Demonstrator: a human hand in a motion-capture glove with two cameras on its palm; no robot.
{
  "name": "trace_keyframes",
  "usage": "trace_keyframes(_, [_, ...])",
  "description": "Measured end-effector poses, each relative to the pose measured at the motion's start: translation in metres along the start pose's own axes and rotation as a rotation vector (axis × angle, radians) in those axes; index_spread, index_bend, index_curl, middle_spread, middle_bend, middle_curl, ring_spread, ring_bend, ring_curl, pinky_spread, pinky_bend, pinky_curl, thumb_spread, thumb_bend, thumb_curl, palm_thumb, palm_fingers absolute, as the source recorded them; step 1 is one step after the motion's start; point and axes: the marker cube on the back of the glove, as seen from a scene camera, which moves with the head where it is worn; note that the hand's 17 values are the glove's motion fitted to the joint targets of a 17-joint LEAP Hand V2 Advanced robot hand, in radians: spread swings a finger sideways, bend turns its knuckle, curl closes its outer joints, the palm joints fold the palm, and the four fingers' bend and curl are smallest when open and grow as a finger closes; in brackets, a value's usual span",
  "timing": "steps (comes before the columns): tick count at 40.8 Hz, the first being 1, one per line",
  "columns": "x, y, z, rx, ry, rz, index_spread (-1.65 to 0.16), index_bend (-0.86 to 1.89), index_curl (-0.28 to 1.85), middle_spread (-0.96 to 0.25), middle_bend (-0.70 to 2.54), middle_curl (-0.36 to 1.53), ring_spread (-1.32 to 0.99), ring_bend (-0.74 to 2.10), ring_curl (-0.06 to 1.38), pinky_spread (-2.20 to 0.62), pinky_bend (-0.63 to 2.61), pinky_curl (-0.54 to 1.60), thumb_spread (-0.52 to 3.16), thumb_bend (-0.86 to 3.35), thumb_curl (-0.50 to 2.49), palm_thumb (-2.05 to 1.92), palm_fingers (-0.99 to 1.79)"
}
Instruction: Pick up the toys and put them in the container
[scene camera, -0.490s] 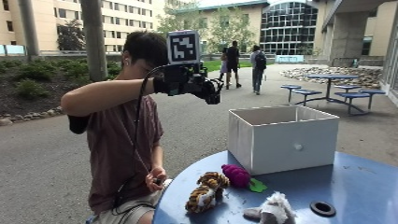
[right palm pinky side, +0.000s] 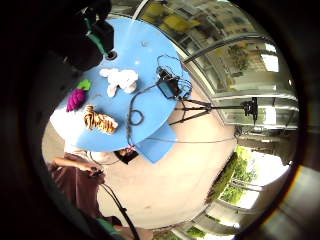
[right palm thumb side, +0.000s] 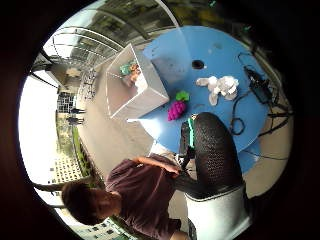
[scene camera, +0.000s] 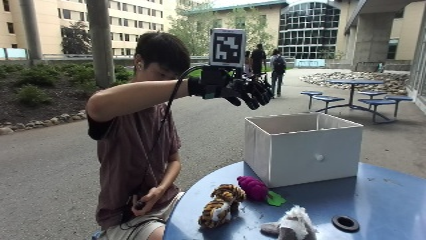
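My gloved right hand is raised at head height, to the left of and above the white box; its fingers hang loosely curled and hold nothing. Three toys lie on the round blue table in front of the box: a striped tiger plush, a purple grape plush with a green leaf, and a white-grey plush. The palm views look down on the tiger, the grape plush and the white plush. Colourful toys lie inside the box.
A black hole sits in the tabletop near the white plush. On the far side of the table lie a black device and cables, with a tripod beside it. The person's bare hand rests at the lap.
My gloved hand has moved right, toward the box, at the same height. The toys and the box have not moved.
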Motion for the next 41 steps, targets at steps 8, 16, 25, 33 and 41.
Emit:
trace_keyframes(8, [0.022,-0.039,0.020,-0.057,0.062,-0.009,-0.22,0.07,0.07,-0.15,0.22,0.18,-0.21,0.62,0.21,-0.08,0.92,0.34,1.36,0.17,0.19,0.07,-0.08])
trace_keyframes(16, [0.040,-0.095,0.076,-0.138,0.157,-0.054,-0.21,0.07,0.10,-0.10,0.16,0.20,-0.12,0.50,0.18,-0.03,0.91,0.34,1.35,0.13,0.23,0.06,-0.24])
trace_keyframes(25, [0.047,-0.164,0.208,-0.344,0.123,0.129,-0.21,0.04,0.10,-0.05,0.11,0.20,-0.04,0.40,0.17,0.02,1.03,0.37,1.30,0.09,0.26,0.07,-0.29])
trace_keyframes(33, [0.058,-0.185,0.300,-0.476,0.231,0.179,-0.23,0.12,0.11,-0.02,0.12,0.19,0.01,0.50,0.21,0.02,1.13,0.39,1.28,0.14,0.30,0.24,-0.06])
trace_keyframes(41, [0.069,-0.185,0.314,-0.301,0.107,0.125,-0.19,0.60,0.22,-0.12,0.33,0.26,-0.24,0.74,0.23,-0.33,0.92,0.28,1.48,0.39,0.39,0.59,1.09])
